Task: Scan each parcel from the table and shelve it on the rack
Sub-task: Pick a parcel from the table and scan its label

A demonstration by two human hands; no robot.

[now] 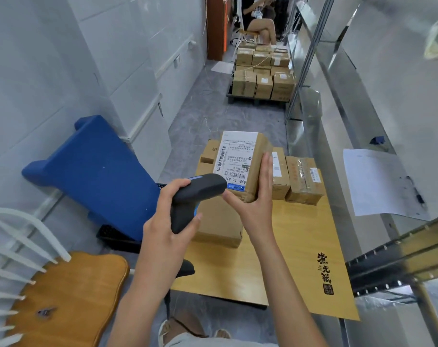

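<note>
Right hand (256, 194) holds the parcel (243, 166) up above the table (288, 241), with the thumb under its near edge and the fingers flat along its right side, so the box is squeezed between them. Left hand (167, 211) is curled tight round the handle of the scanner (195, 199), and its nose touches or nearly touches the near end of the box. I think the box is held up and tipped like this so its white label (235, 159) faces the scanner and can be read. The scan looks like the step going on now; putting the box on the rack (398, 256) is not done yet. The parcel is longer than it is wide, and its long way runs from the person out toward the far end of the room. Its label side looks up and a bit to the left. More boxes (300, 179) sit on the table just behind and beside it, and one box (218, 226) lies flat under the scanner. The rack stands on the right, close to the table, so the box will not have far to go. A wooden chair (70, 296) is on the left, next to a blue thing (100, 174) leaning by the wall.
</note>
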